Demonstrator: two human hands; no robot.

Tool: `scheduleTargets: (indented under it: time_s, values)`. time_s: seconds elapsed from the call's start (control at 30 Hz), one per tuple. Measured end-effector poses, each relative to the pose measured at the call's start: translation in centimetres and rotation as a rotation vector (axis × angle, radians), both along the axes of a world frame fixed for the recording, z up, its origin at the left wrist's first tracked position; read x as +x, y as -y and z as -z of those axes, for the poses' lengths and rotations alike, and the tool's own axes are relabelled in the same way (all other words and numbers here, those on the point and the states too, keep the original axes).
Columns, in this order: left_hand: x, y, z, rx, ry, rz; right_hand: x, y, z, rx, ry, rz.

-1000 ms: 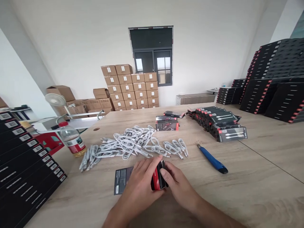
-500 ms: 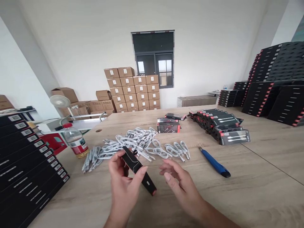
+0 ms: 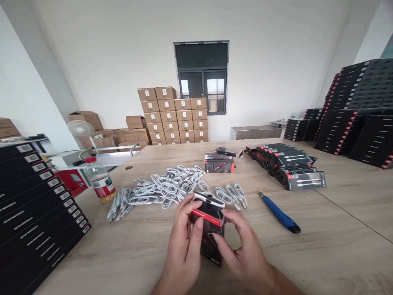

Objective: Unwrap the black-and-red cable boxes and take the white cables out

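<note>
Between my two hands stands a small black box [image 3: 208, 235] with a red band near its top. Its top flap is lifted, showing a pale edge. My left hand [image 3: 187, 237] grips the box from the left, thumb on the front face. From the right, my right hand [image 3: 242, 241] pinches it, fingers near the top corner and thumb on the front. Just beyond the box lies a pile of coiled white-grey cables [image 3: 168, 186]. A few more coiled cables [image 3: 231, 194] lie to the right, partly behind the box.
A blue utility knife [image 3: 280, 214] lies at the right. Packaged cable boxes [image 3: 291, 164] are heaped behind it, with a few boxes [image 3: 219, 166] stacked mid-table. Tall black box stacks [image 3: 39, 217] flank the left, near a red-capped bottle [image 3: 100, 180]. Cartons [image 3: 175, 116] stand by the wall.
The box has turned from lying slanted in my left hand to upright, its top end now open. My right hand, free before, has closed on its right side. Both hands are nearer together.
</note>
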State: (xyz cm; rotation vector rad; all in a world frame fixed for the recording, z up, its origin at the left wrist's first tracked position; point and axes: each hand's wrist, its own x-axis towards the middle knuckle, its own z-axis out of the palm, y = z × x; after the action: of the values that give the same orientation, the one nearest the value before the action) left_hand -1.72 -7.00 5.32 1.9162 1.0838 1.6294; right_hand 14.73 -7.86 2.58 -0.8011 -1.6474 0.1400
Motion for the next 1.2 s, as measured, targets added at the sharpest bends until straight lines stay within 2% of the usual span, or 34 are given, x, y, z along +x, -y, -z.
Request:
scheduleTargets:
  time_s: [0.07, 0.17, 0.23, 0.37, 0.47, 0.63, 0.73, 0.83, 0.93, 1.07, 1.2]
  values:
    - [0.2, 0.0, 0.5, 0.031, 0.018, 0.037, 0.5, -0.1, -0.3, 0.009, -0.024, 0.012]
    - [0.2, 0.0, 0.9, 0.064, 0.066, 0.076, 1.4, 0.0, -1.1, 0.026, -0.03, -0.049]
    - [-0.1, 0.0, 0.9, 0.081, 0.023, 0.08, 1.8, 0.0, -1.7, 0.051, -0.041, -0.072]
    - [-0.7, -0.2, 0.2, 0.119, -0.114, 0.066, 2.1, -0.1, -2.2, 0.095, -0.067, -0.013]
    - [-0.6, -0.2, -0.2, 0.17, -0.164, 0.086, 1.8, 0.1, -2.0, 0.075, -0.12, -0.041]
    - [-0.4, 0.5, -0.3, 0.21, -0.005, 0.156, 1.1, 0.6, -1.8, 0.037, -0.328, -0.177]
    - [-0.7, 1.0, -1.0, 0.206, -0.066, 0.206, 1.1, 0.8, -2.4, 0.025, -0.37, -0.167]
    - [-1.2, 1.4, -2.4, 0.196, -0.163, 0.217, 1.4, 1.0, -3.5, -0.021, -0.334, -0.144]
    - [-1.3, 1.4, -3.3, 0.187, -0.174, 0.231, 1.9, 1.2, -4.6, -0.092, -0.309, -0.234]
    - [-1.2, 1.2, -3.4, 0.199, -0.154, 0.264, 2.8, 1.1, -5.6, -0.193, -0.288, -0.355]
    - [-1.2, 1.1, -3.2, 0.19, -0.16, 0.24, 3.5, 0.8, -5.6, -0.254, -0.246, -0.416]
